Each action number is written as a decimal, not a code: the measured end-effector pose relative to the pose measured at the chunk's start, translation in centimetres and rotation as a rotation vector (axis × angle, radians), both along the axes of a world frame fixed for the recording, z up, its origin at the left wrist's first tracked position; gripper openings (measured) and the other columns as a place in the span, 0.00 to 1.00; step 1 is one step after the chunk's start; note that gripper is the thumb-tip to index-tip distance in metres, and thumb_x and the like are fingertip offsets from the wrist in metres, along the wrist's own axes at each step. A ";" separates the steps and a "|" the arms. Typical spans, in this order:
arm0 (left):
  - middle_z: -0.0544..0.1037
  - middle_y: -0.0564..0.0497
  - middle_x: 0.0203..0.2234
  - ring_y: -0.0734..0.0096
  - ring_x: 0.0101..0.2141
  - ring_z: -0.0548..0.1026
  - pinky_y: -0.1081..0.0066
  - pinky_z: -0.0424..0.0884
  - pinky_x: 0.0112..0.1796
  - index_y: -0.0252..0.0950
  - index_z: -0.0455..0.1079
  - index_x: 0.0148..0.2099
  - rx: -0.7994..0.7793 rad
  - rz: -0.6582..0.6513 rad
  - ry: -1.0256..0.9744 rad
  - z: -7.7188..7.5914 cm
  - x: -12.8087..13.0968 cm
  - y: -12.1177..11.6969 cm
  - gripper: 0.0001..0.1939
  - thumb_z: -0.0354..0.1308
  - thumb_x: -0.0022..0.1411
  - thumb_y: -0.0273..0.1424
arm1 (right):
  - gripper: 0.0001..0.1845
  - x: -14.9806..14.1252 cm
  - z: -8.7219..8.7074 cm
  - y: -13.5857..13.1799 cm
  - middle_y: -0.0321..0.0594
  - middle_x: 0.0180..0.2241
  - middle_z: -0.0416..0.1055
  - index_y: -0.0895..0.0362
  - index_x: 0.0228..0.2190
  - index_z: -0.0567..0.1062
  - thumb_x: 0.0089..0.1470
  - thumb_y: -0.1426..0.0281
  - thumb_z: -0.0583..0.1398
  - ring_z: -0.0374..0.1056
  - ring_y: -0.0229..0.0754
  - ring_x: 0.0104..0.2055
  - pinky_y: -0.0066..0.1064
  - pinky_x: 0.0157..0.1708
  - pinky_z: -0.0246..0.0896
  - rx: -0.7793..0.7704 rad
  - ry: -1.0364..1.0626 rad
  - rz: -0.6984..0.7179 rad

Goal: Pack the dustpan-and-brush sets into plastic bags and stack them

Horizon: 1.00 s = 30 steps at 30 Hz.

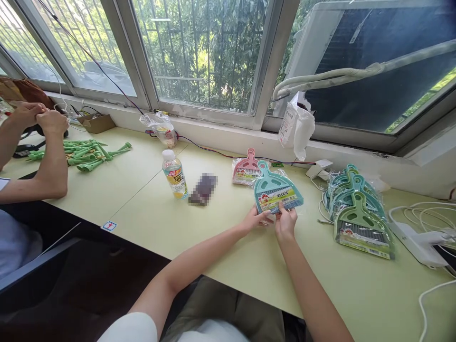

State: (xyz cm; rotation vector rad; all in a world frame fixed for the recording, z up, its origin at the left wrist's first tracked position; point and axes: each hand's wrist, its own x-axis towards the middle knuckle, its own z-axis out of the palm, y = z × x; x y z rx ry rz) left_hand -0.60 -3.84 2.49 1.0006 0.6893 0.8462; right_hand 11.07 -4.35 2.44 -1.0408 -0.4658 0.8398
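Note:
A teal dustpan-and-brush set (273, 183) in clear wrap, with a printed label across its lower part, is held tilted up over the table. My left hand (257, 219) grips its lower left edge. My right hand (286, 222) pinches the bottom edge near the middle, thumb on the label. Just behind it lies a pink dustpan set (245, 167), also wrapped and partly covered by the teal one. On the right, several wrapped sets in green and teal lie overlapped, with a green dustpan set (363, 225) in front.
A drink bottle (175, 175) stands beside a blurred dark object (203, 189). A power strip (420, 244) with white cables lies far right. At left, a co-worker's hands (46, 116) are above green plastic pieces (89, 153). A torn white package (297, 124) sits by the window.

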 end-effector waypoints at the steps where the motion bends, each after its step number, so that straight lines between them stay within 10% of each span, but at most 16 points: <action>1: 0.74 0.43 0.48 0.53 0.44 0.75 0.52 0.71 0.46 0.38 0.65 0.53 0.009 -0.002 -0.001 0.1 0.0 0.2 0.25 0.62 0.54 0.40 | 0.26 0.2 -0.1 0.0 0.42 0.45 0.72 0.53 0.42 0.69 0.39 0.64 0.67 0.71 0.45 0.44 0.42 0.45 0.69 0.006 -0.004 0.003; 8: 0.73 0.44 0.49 0.55 0.51 0.69 0.53 0.63 0.54 0.36 0.65 0.50 0.120 0.305 -0.114 -0.9 0.6 1.3 0.26 0.65 0.52 0.39 | 0.27 -0.3 -0.2 0.1 0.43 0.47 0.71 0.53 0.43 0.70 0.39 0.64 0.67 0.70 0.45 0.46 0.40 0.45 0.69 0.038 -0.023 0.021; 18: 0.73 0.41 0.47 0.57 0.40 0.77 0.55 0.76 0.38 0.35 0.60 0.52 -0.009 0.181 -0.176 -0.5 -2.0 4.0 0.27 0.63 0.52 0.37 | 0.23 2.5 0.8 1.1 0.46 0.36 0.75 0.57 0.38 0.73 0.45 0.53 0.62 0.72 0.48 0.41 0.47 0.47 0.65 -0.082 -0.106 0.401; 26: 0.76 0.43 0.44 0.68 0.32 0.78 0.72 0.75 0.26 0.33 0.61 0.53 -0.139 0.247 -0.134 0.1 -5.7 6.9 0.22 0.58 0.56 0.27 | 0.20 6.2 0.3 0.4 0.39 0.61 0.55 0.45 0.50 0.70 0.55 0.63 0.54 0.41 0.52 0.66 0.61 0.60 0.30 -0.035 -1.395 -0.068; 30: 0.78 0.45 0.38 0.73 0.25 0.77 0.77 0.72 0.20 0.32 0.62 0.52 -0.182 0.117 -0.130 0.3 -5.7 7.0 0.20 0.56 0.56 0.24 | 0.20 6.5 0.0 0.6 0.41 0.62 0.52 0.46 0.51 0.68 0.56 0.61 0.56 0.41 0.54 0.66 0.58 0.59 0.36 -0.002 -1.617 -0.208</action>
